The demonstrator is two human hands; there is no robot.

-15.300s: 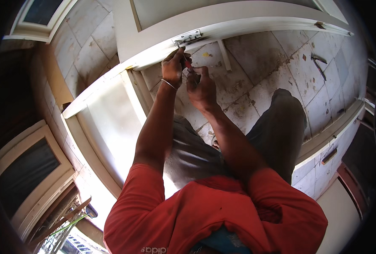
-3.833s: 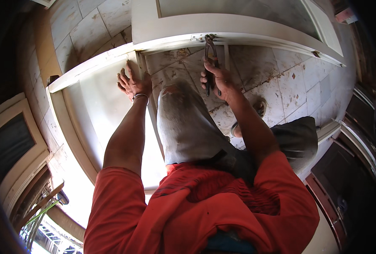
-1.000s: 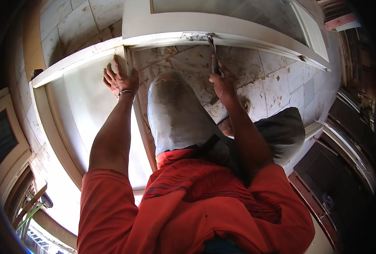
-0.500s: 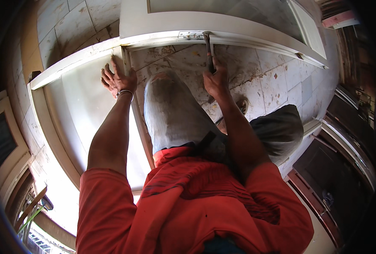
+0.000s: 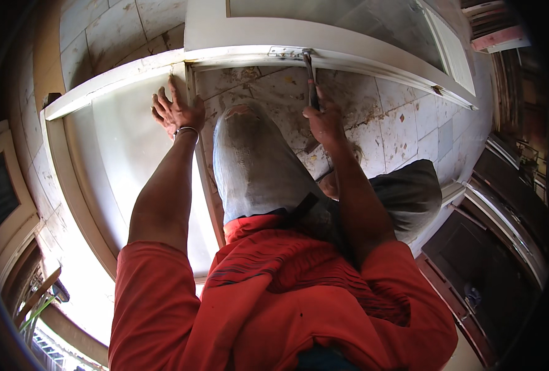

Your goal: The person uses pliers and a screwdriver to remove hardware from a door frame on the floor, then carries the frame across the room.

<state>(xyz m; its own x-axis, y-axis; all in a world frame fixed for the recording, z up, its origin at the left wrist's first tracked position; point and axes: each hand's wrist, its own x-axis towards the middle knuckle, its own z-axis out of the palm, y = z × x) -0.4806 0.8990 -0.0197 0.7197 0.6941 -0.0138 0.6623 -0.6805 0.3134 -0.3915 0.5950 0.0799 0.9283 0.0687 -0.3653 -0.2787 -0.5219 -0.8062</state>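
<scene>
My left hand (image 5: 174, 112) lies flat with spread fingers on the edge of a white door frame (image 5: 110, 80), a metal bracelet on the wrist. My right hand (image 5: 325, 119) grips a long dark metal tool (image 5: 311, 77), held upright. The tool's tip meets a metal hinge plate (image 5: 285, 52) on the lower edge of a white door (image 5: 361, 46). My knee in grey trousers (image 5: 250, 161) is raised between my arms.
Worn, stained floor tiles (image 5: 392, 123) spread under the door. A pale panel (image 5: 132, 167) fills the frame on the left. Dark wooden frames (image 5: 503, 204) stand at the right, and another white frame (image 5: 8, 204) at the far left.
Since the earliest frame both hands left the hinge; my left hand now rests on the frame. Over the last second my right hand raised the tool slightly toward the hinge plate.
</scene>
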